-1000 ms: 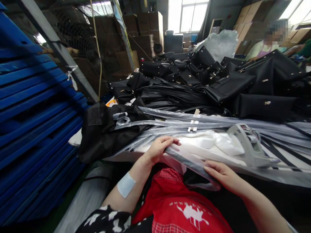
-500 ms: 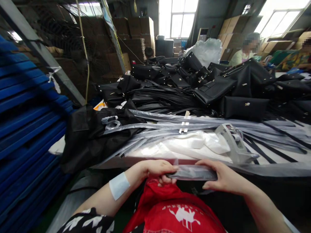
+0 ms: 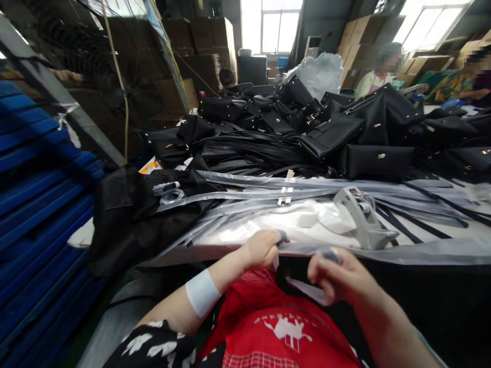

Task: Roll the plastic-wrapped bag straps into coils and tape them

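My left hand [image 3: 263, 249] is closed on the end of a dark strap in plastic wrap, just in front of the table edge. To its right, my right hand [image 3: 337, 276] is blurred, its fingers curled round another part of the wrapped strap [image 3: 307, 290], which sags between the hands over the red apron [image 3: 284, 317]. Beyond them lie white plastic sheets [image 3: 303, 220] and a grey tape dispenser [image 3: 360, 217]. Long straps in clear sleeves [image 3: 245, 194] stretch across the table.
Black bags [image 3: 333, 135] are heaped across the back of the table. Blue stacked panels [image 3: 42, 204] stand at the left, beside a black cloth bag [image 3: 126, 220] and a slanted metal post [image 3: 76, 112]. People [image 3: 378, 71] are at the back right.
The strap, held stretched between both hands before, now hangs slack. My left hand has moved up toward the table edge, and my right hand has curled its fingers. The view has shifted slightly.
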Demonstrator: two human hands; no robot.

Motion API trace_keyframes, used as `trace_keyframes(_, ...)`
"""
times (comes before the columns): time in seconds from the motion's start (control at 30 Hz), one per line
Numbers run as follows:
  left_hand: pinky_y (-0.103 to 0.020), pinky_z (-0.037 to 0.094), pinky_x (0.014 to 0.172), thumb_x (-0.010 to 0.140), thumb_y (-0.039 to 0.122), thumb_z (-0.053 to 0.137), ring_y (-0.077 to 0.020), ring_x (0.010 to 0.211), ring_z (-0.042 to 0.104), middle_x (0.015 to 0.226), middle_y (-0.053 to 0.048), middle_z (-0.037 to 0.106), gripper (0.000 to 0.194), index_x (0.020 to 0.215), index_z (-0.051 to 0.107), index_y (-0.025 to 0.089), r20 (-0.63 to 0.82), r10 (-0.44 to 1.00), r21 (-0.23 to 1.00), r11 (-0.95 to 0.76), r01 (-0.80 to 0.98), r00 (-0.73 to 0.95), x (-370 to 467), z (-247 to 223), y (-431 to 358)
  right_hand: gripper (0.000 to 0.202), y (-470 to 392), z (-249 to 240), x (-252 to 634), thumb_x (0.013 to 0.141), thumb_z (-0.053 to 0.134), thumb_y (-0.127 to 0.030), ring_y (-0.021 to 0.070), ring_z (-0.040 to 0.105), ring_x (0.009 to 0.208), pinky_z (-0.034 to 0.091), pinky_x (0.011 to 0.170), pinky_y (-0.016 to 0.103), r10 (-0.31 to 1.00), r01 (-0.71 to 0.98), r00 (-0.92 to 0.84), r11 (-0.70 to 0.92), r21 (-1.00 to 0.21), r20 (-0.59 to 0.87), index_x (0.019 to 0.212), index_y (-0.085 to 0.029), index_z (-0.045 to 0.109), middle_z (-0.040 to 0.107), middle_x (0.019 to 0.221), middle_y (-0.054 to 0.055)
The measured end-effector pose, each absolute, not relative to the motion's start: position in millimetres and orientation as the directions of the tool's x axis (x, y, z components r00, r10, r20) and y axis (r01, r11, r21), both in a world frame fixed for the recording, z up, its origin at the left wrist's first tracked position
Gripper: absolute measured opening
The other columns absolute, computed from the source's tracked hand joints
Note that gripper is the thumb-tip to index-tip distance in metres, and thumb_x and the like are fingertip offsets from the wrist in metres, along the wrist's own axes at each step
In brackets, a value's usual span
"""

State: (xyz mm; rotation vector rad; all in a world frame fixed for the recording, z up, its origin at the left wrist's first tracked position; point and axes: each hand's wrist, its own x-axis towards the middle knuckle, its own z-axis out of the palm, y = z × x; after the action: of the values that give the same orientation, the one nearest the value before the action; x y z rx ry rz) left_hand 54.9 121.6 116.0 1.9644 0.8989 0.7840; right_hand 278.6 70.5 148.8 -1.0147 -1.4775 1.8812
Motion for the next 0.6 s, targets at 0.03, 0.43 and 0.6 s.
trace_keyframes(0.03,-0.036,0.046,0.085,0.089,0.037,0.046,-0.0236,0.081,0.060,0.082,-0.010,0.067,0.036,0.096,0.073,0.014,0.156,0.767,0.857,-0.418,0.301,0.622,56,113,113,0.047,83,153,292,0.087,0.055,-0.058,0.0070,0.039,0.034,0.032,0.037,0.019,0.853,0.033,-0.470,-0.238,-0.971,-0.225,0.076,-0.015,0.065,0.050,0.043,-0.004)
trace_keyframes(0.43,-0.038,0.052,0.082,0.096,0.059,0.030,-0.0154,0.066,0.058,0.067,-0.001,0.050,0.060,0.116,0.060,0.011,0.230,0.861,0.931,-0.059,-0.360,0.454,82,152,83,0.045,59,144,246,0.089,0.053,-0.057,0.0215,0.063,0.079,0.053,0.075,0.033,0.595,0.337,-0.743,-0.063,-0.940,-0.306,0.104,-0.017,0.067,0.067,0.088,0.007)
trace_keyframes(0.6,-0.047,0.045,0.100,0.092,0.069,0.013,-0.0288,0.100,0.060,0.092,-0.018,0.065,0.082,0.106,0.064,0.006,0.511,0.783,0.676,-0.621,0.398,0.353,77,117,109,0.055,33,154,262,0.090,0.048,-0.064,0.0073,0.042,0.046,0.034,0.045,0.020,0.418,0.270,-0.828,-0.286,-0.919,-0.374,0.085,-0.013,0.069,0.053,0.060,0.001)
